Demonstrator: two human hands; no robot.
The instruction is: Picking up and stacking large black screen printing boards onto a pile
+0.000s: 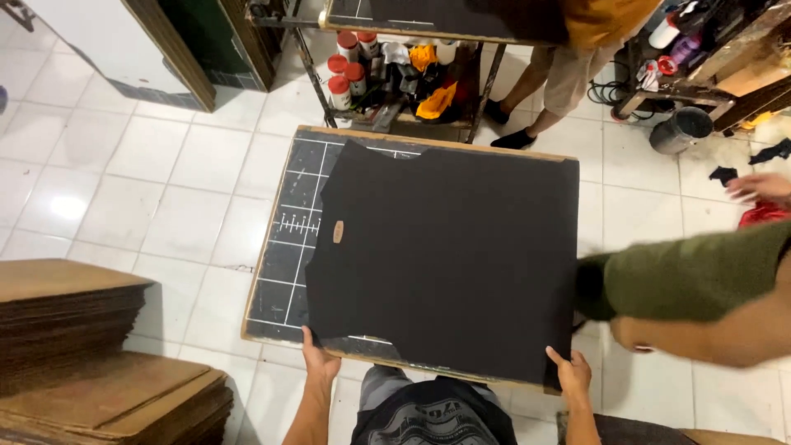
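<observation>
Viewed from head camera, looking down. Left hand [320, 361] gripped near edge of the board [280, 247], thumb up over the black T-shirt [445, 255] hem, fingers curled under and out of sight; closed on board edge and cloth together as far as visible. Right hand [572, 375] clamped the near right corner the same way, thumb on top of the shirt, fingers hidden below. Shirt lay flat on the board, covering most of it, neck toward the left, small tan label [338, 232] just inside the collar. Left strip of the board stayed bare, dark with white ruled grid lines, wooden rim showing round it. Board held level above white tiled floor [124, 181], in front of the wearer's dark printed shirt and grey shorts. From the right, a co-worker's arm in an olive sleeve [692, 276] reached in, touching or just beside the shirt's right edge; that hand's grip not clear. Another hand [762, 186] seen far right near red cloth. Second person in tan shorts [568, 70] stood beyond the board beside a metal rack. Red-capped spray cans [346, 70] on the rack's lower shelf. Stacks of brown cardboard sheets [91, 354] lower left. Grey bucket [682, 128] upper right.
</observation>
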